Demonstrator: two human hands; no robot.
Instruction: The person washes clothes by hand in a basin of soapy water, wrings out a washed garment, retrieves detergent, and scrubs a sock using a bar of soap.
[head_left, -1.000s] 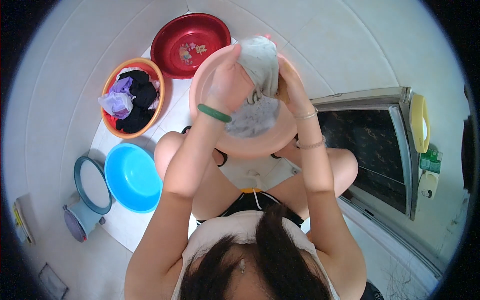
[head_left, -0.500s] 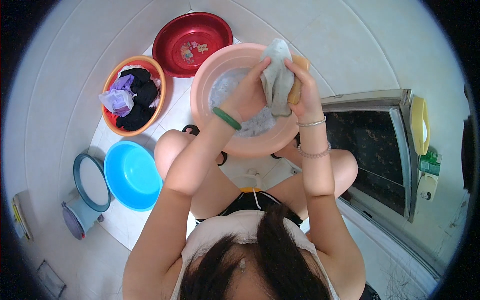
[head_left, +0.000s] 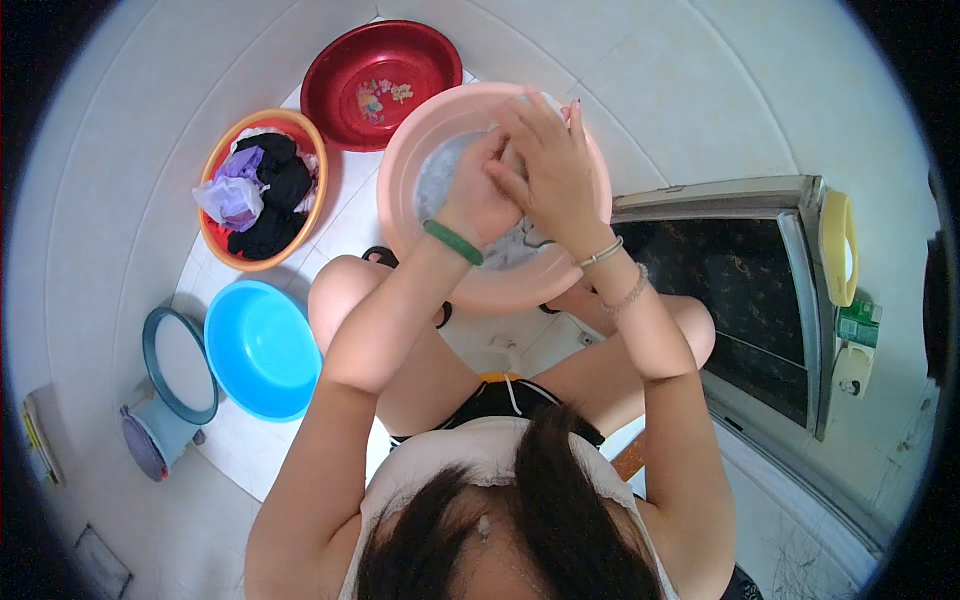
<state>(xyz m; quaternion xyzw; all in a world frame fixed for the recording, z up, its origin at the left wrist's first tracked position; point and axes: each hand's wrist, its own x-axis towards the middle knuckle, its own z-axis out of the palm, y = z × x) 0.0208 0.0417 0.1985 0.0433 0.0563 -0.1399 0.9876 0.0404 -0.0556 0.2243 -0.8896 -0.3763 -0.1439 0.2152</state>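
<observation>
My left hand point(head_left: 482, 188), with a green bangle at its wrist, is closed on a pale grey-white sock point(head_left: 537, 239). Only a little of the sock's lower edge shows below my hands; the rest is covered. Across it lies my right hand point(head_left: 548, 165), back upward, fingers curved over my left hand's fingertips. The yellowish bar of soap seen in my right hand just before is now hidden beneath its palm. Both hands are above a large pink basin point(head_left: 396, 190) of sudsy water.
A red basin point(head_left: 340, 80) stands behind the pink one. To the left are an orange basin point(head_left: 210, 230) of dark and purple clothes and a light blue basin point(head_left: 262, 350). A dark-panelled door point(head_left: 730, 300) with a metal frame is at the right.
My right hand has turned over and moved left onto my left hand, so the soap and most of the sock no longer show. My left hand has barely shifted.
</observation>
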